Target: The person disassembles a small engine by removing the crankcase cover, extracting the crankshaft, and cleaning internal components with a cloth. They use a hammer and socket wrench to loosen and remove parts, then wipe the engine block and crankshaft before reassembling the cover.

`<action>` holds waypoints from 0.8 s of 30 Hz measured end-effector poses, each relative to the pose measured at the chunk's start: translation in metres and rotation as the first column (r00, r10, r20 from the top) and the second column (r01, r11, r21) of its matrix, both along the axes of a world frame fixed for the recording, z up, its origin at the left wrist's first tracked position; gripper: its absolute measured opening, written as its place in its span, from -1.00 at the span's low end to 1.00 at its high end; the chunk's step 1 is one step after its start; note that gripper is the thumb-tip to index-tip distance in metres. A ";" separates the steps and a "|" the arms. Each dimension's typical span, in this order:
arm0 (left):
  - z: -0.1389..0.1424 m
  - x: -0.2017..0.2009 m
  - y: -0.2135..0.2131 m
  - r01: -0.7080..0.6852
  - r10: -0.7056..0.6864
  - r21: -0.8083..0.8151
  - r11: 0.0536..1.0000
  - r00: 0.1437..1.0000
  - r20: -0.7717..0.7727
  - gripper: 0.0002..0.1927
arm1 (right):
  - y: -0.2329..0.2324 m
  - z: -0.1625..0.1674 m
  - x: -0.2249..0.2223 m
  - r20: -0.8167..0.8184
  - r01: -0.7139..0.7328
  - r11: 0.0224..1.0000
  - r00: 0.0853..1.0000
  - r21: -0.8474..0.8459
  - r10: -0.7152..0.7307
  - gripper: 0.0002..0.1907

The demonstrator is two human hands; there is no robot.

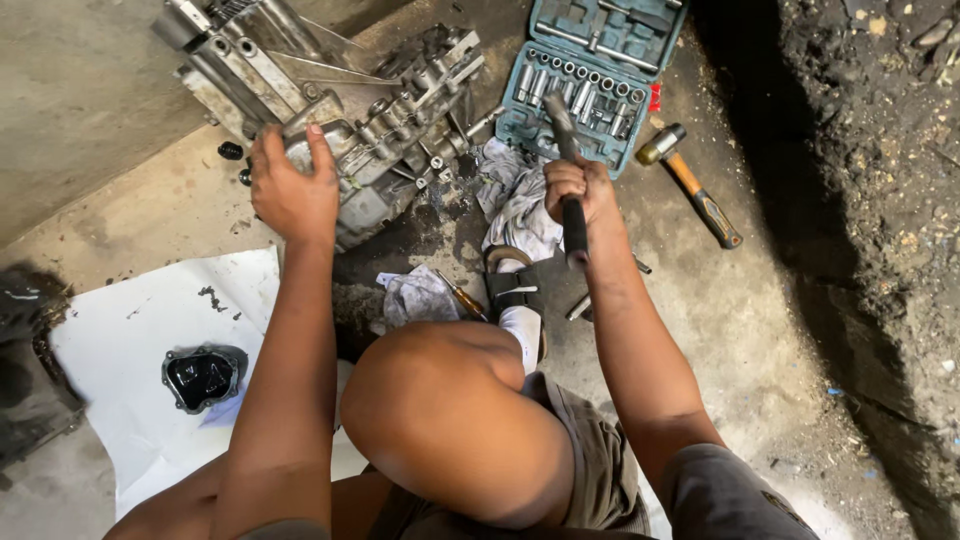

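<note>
Right now, the right hand (580,190) fingers are clenched round a hammer (568,175), its handle running toward twelve o'clock. Left hand (292,185), fingers spread, presses the metal gearbox casing (340,100) at ten o'clock, nearer it.

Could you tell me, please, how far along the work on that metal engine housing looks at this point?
Partly stripped, it seems. A dark cover already lies apart on the white sheet, and the socket case is open. In hand: the left hand steadies the metal housing while the right hand holds a black-handled tool raised. The housing looks largely assembled, so most seems left. A second hammer lies unused.
</note>
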State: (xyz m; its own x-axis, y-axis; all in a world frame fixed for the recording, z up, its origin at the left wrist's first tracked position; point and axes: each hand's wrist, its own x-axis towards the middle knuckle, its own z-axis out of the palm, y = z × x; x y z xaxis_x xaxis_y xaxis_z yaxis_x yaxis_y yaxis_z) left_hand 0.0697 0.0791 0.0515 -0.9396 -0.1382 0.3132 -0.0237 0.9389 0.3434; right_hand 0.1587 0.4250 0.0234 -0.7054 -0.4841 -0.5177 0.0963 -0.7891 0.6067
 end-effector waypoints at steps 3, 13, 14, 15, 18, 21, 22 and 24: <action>0.000 -0.001 -0.001 -0.003 0.003 0.000 1.000 1.000 -0.001 -0.47 | -0.010 0.000 -0.013 0.046 -0.002 0.993 0.999 0.119 -0.003 -0.47; 0.006 0.000 -0.003 0.018 -0.017 0.103 0.995 1.000 -0.010 -0.43 | 0.005 0.120 -0.046 -0.136 -0.146 0.406 0.796 0.902 0.589 -0.41; 0.008 -0.002 -0.010 0.038 -0.029 0.161 0.986 0.998 -0.057 -0.46 | 0.002 0.132 -0.033 0.004 -0.152 0.201 0.806 0.968 0.591 -0.40; 0.008 0.000 -0.020 0.049 -0.031 0.216 0.975 0.996 -0.085 -0.49 | 0.001 0.145 -0.018 0.143 -0.139 -0.049 0.828 0.989 0.542 -0.41; 0.006 0.029 -0.068 0.005 0.066 0.463 0.887 0.988 -0.138 -0.55 | 0.001 0.177 0.030 0.291 -0.046 -0.482 0.846 0.875 0.447 -0.48; -0.006 0.047 -0.115 -0.064 0.171 0.756 0.652 0.983 -0.064 -0.57 | 0.008 0.207 0.049 0.384 0.165 -0.849 0.837 0.502 0.390 -0.54; -0.012 0.055 -0.125 -0.106 0.190 0.836 0.538 0.982 0.002 -0.56 | 0.010 0.219 0.053 0.401 0.243 -0.921 0.844 0.303 0.355 -0.59; -0.020 0.067 -0.133 -0.090 0.129 0.953 0.289 0.990 0.054 -0.55 | 0.012 0.254 0.061 0.316 0.363 -0.916 0.860 0.171 0.400 -0.63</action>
State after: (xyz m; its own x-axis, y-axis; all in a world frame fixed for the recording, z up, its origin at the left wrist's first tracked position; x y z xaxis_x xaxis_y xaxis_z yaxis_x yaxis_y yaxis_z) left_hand 0.1368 -0.0543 0.0312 -0.8841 -0.4587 -0.0894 -0.0709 -0.0575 0.9958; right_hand 0.2200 0.4373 0.2773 -0.9679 0.1778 0.1777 0.0132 0.7418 -0.6704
